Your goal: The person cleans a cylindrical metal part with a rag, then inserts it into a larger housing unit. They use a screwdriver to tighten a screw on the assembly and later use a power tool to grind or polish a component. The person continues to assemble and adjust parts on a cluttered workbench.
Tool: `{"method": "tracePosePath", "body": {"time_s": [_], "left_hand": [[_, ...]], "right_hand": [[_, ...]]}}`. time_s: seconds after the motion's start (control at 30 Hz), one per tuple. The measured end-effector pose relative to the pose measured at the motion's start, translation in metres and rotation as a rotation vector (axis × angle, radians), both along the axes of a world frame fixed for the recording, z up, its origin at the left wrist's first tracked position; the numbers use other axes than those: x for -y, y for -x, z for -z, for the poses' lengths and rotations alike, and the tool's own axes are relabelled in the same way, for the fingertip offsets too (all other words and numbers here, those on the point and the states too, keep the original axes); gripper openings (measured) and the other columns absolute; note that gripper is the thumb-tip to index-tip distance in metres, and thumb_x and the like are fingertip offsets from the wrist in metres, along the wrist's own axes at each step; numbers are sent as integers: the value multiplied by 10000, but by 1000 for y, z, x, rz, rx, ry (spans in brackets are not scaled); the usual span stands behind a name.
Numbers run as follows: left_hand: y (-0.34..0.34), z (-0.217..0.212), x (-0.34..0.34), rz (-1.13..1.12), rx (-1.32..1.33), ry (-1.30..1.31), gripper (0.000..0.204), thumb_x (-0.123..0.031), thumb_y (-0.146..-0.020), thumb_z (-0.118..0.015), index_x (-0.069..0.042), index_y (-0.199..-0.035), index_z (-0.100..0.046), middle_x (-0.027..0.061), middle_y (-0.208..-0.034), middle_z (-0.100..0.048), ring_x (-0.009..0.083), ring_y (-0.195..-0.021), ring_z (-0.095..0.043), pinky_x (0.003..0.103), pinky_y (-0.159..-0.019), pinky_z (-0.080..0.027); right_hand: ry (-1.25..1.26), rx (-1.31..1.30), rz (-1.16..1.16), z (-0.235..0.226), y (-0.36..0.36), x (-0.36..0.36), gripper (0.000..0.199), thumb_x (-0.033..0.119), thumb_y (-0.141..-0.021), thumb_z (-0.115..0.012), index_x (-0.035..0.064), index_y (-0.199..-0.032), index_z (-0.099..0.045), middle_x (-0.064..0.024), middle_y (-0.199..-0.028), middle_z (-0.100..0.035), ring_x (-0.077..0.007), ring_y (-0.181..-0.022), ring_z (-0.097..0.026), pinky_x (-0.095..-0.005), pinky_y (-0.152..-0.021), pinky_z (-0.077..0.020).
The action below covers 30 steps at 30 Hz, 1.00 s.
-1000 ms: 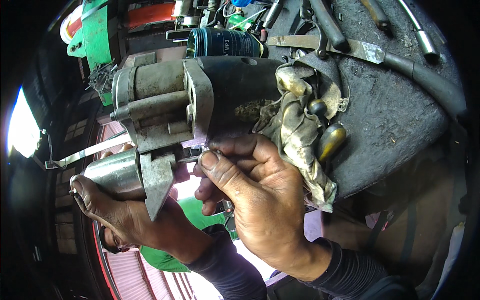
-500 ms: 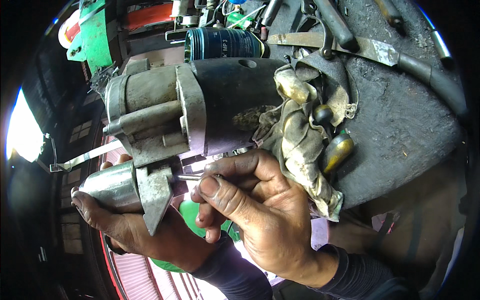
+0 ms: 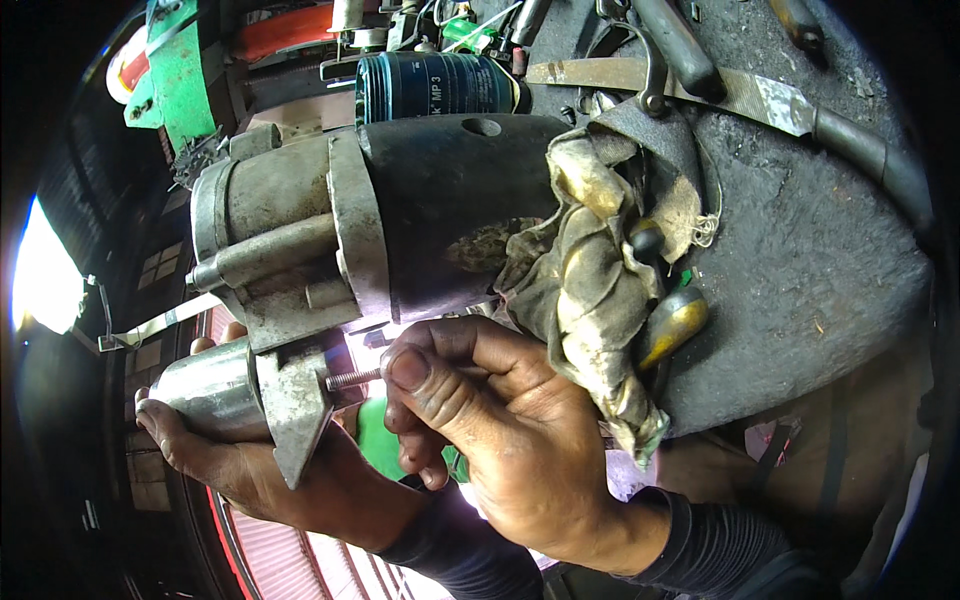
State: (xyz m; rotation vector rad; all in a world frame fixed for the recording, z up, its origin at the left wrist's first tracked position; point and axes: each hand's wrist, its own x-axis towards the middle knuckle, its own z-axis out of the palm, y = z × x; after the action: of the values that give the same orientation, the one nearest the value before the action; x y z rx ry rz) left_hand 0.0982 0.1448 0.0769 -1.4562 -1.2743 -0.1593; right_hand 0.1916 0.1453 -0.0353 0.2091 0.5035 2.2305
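The motor (image 3: 368, 215) and threaded bolt (image 3: 354, 380) now appear lower and farther left.

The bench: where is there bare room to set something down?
The widest bare patch of the bench lies below the file and right of the cloth and yellow handle, out to the curved edge. It is crowded along the top, where other tools lie around the file, and at left, with the motor beside the cloth.
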Motion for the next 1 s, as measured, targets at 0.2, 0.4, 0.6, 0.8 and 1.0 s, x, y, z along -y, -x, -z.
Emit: {"method": "tracePosePath", "body": {"time_s": [0.2,0.4,0.6,0.8,1.0], "left_hand": [[4,4,1,193,216,46,546,-252,-1058,-592,-63,-1533,-401,257,-1273,-607,330,-1094,-693,428,-927,-614],[1,6,0,208,291,39,534,-281,-1067,-576,-66,-1527,-409,263,-1289,-604,331,-1079,-696,427,-911,-617],[-5,8,-3,160,250,8,497,-321,-1097,-507,-37,-1494,-416,249,-1251,-611,333,-1091,-687,431,-915,-617],[-14,18,-12,345,619,-58,512,-405,-1105,-480,-3,-1421,-445,241,-1239,-604,325,-1107,-677,451,-940,-606],[-12,13,-10,297,565,-43,531,-450,-1106,-474,-4,-1393,-470,234,-1240,-603,322,-1099,-682,447,-927,-610]], "right_hand": [[33,177,31,-4,1,3,231,263,-1016,-725,45,-1029,-649,-25,-769,-658,-75,-569,-590,-220,-492,-458],[-14,188,71,-2,3,3,217,245,-1010,-734,40,-1034,-669,-17,-747,-656,-61,-551,-573,-214,-472,-433],[-46,153,22,0,3,1,218,231,-1005,-740,29,-1073,-696,-13,-738,-662,-50,-541,-562,-213,-464,-423],[-122,510,299,-10,9,-4,207,199,-957,-791,-4,-971,-752,-67,-794,-736,-91,-665,-647,-236,-607,-501],[-60,550,476,-18,16,-3,195,157,-939,-796,-27,-983,-749,-136,-846,-762,-157,-753,-717,-299,-686,-548]]}}
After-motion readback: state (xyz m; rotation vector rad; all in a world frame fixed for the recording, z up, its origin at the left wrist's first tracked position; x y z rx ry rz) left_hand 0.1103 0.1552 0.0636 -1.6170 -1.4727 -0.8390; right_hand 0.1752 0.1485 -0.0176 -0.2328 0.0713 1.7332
